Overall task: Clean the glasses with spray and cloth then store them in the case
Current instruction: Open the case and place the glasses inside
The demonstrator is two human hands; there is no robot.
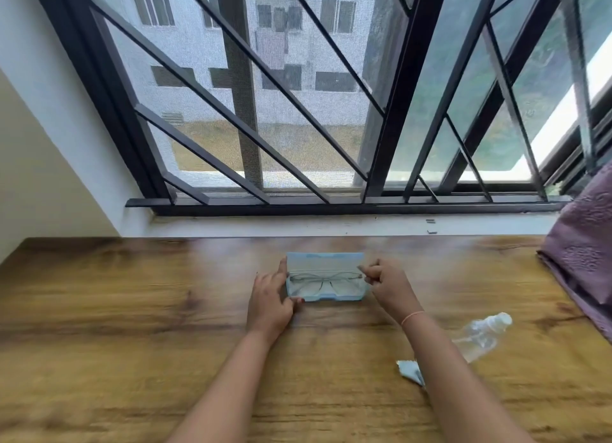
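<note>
A light blue glasses case (326, 297) lies open on the wooden table (132, 310), its lid (324, 260) standing up at the back. Thin-framed glasses (326, 278) lie inside it. My left hand (270, 302) holds the case's left end, thumb at the front edge and fingers along the side. My right hand (385, 282) is at the case's right end with curled fingers pinching near the glasses' right hinge. A clear spray bottle (483, 335) lies on its side to the right. A light blue cloth (410, 371) peeks out from under my right forearm.
A purple textured fabric (586, 254) hangs over the table's right end. A white sill (331, 225) and a barred window (298, 111) run along the table's far edge. A wall closes off the left side.
</note>
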